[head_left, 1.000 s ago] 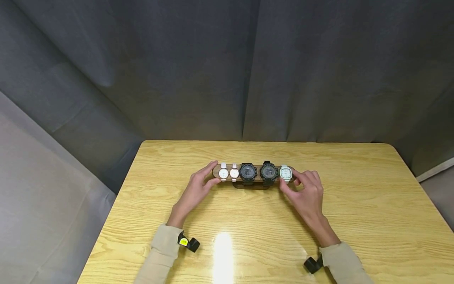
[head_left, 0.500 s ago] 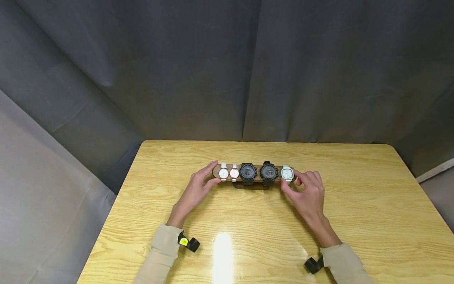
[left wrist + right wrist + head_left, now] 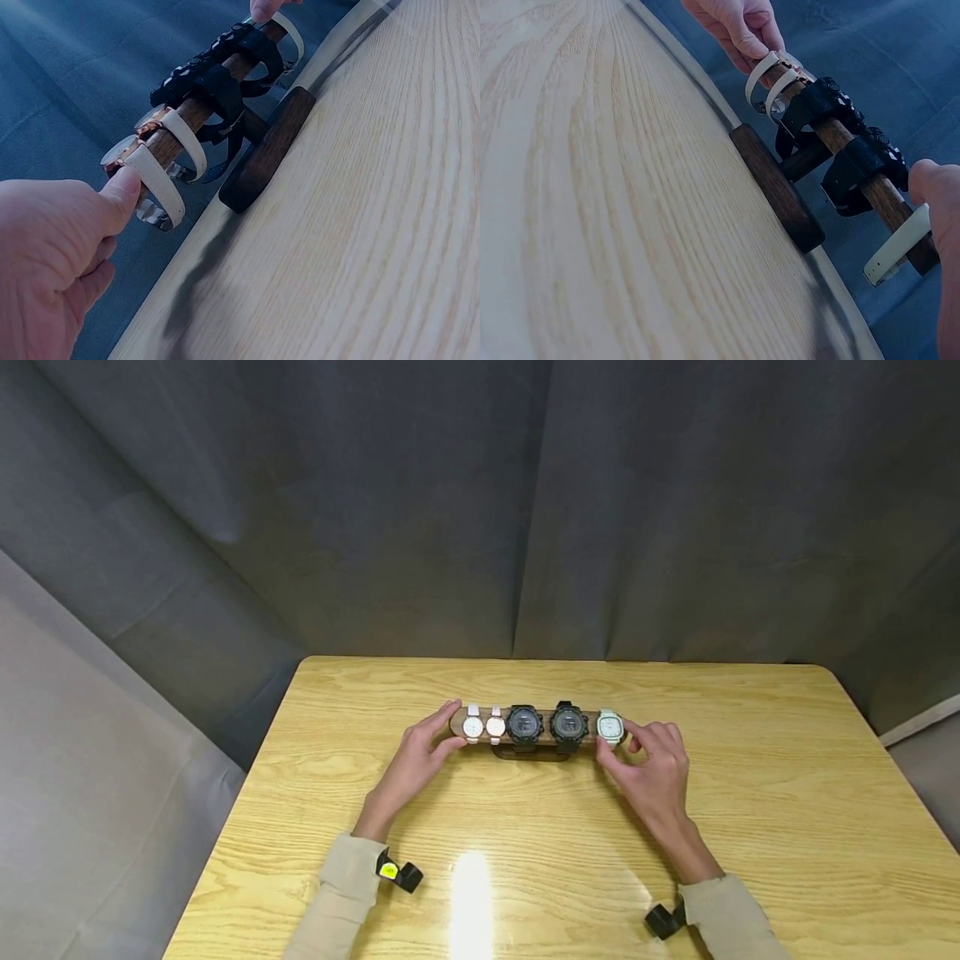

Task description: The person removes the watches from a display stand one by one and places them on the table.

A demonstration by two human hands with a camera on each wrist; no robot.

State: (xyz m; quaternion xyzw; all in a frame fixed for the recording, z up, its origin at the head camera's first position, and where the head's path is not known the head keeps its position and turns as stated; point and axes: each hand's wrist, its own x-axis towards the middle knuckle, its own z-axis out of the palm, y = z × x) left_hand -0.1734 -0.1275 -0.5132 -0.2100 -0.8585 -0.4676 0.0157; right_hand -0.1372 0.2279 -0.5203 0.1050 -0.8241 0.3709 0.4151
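Observation:
A dark wooden watch stand [image 3: 531,757] carries several watches along its raised bar. My left hand [image 3: 408,764] grips the bar's left end, thumb at the near side, beside a white-strapped watch [image 3: 472,727]. At the other end, my right hand [image 3: 654,772] pinches a square-faced pale watch [image 3: 611,727] between thumb and fingers. Its light strap [image 3: 901,244] loops round the bar in the right wrist view. Between them are a small rose-gold watch [image 3: 496,727] and two bulky black watches [image 3: 524,724], their straps hanging under the bar in the left wrist view.
The stand's base [image 3: 271,150] rests on a light wood-grain table [image 3: 360,693], toward its far edge. A dark grey curtain [image 3: 420,527] hangs behind, with a lighter grey cloth [image 3: 90,760] at the left. Wrist cameras [image 3: 409,877] are strapped at both sleeves.
My right hand has shifted slightly right, sliding the square pale watch along the bar toward its right end. The left hand and the other watches have stayed put.

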